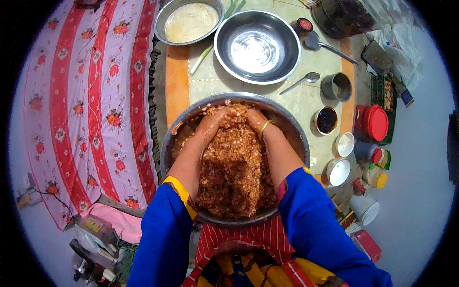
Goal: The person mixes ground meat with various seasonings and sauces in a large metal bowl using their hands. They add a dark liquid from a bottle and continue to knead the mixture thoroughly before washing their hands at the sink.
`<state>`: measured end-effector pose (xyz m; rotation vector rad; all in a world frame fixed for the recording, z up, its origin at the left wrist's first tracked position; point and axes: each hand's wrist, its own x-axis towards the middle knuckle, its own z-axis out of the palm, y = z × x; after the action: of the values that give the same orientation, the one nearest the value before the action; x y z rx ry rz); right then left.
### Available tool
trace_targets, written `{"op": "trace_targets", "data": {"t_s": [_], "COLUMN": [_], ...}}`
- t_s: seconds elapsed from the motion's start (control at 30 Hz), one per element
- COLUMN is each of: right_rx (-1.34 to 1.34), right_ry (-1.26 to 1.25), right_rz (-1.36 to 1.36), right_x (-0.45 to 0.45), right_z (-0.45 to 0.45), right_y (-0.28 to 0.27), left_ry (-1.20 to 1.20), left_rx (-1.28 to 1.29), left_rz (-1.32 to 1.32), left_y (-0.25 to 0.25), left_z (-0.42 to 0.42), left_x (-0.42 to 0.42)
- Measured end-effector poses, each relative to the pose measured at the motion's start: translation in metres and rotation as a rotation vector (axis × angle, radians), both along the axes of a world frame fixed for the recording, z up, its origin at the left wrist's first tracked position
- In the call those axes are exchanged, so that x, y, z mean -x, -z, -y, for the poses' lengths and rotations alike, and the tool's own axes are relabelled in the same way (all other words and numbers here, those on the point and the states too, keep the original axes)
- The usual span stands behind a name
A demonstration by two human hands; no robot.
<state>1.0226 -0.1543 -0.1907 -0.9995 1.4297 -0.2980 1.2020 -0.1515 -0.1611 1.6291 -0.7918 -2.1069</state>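
A large steel basin [235,96] stands at the table's near side, filled with minced meat [233,154] that is lighter at the top and dark brown lower down. Both hands are inside it, at the far part of the meat. My left hand [214,123] is pressed into the mince from the left, its fingertips buried. From the right, my right hand [255,120] cups the same mass, with a yellow bangle [265,125] at the wrist. Between them the meat is heaped up; fingers are partly hidden by it.
Beyond the basin are a bare steel bowl [222,46], a pan of pale liquid [192,21], a green onion [200,60] and a spoon [301,82]. At right stand a metal cup [331,88], a bowl of dark sauce [326,120] and white bowls [339,172]. A bed [118,107] lies left.
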Motion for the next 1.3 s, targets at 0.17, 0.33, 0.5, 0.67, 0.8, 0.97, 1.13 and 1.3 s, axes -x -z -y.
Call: {"op": "trace_targets", "data": {"t_s": [0.17, 0.33, 0.5, 0.67, 0.8, 0.97, 1.13, 1.3], "right_rx": [-0.045, 0.54, 0.251, 0.447, -0.027, -0.532, -0.225, -0.2], "right_ry": [-0.342, -0.705, -0.772, -0.449, 0.688, 0.676, 0.176, 0.038], "right_rz": [0.043, -0.67, -0.66, -0.443, 0.171, 0.29, 0.44, 0.44], "right_x": [0.021, 0.009, -0.008, 0.06, 0.086, 0.04, 0.017, 0.037], "right_z": [-0.033, -0.17, -0.189, -0.171, -0.146, -0.048, -0.032, -0.106], "right_y": [-0.128, -0.147, -0.124, -0.155, -0.075, -0.046, -0.011, -0.114], "left_ry": [0.306, 1.128, 1.219, 0.574, -0.256, -0.364, -0.219, 0.194], "left_rx": [0.311, 0.735, 0.649, 0.674, 0.427, -0.026, -0.188, -0.075], "left_rz": [-0.011, 0.718, 0.754, 0.519, 0.569, 0.193, -0.205, -0.16], "left_y": [-0.047, -0.116, -0.099, -0.105, -0.044, 0.025, -0.035, -0.059], "left_z": [-0.072, -0.148, -0.165, -0.188, -0.159, -0.071, -0.035, -0.113], "left_x": [-0.015, 0.001, 0.002, -0.05, -0.086, -0.06, -0.009, -0.035]}}
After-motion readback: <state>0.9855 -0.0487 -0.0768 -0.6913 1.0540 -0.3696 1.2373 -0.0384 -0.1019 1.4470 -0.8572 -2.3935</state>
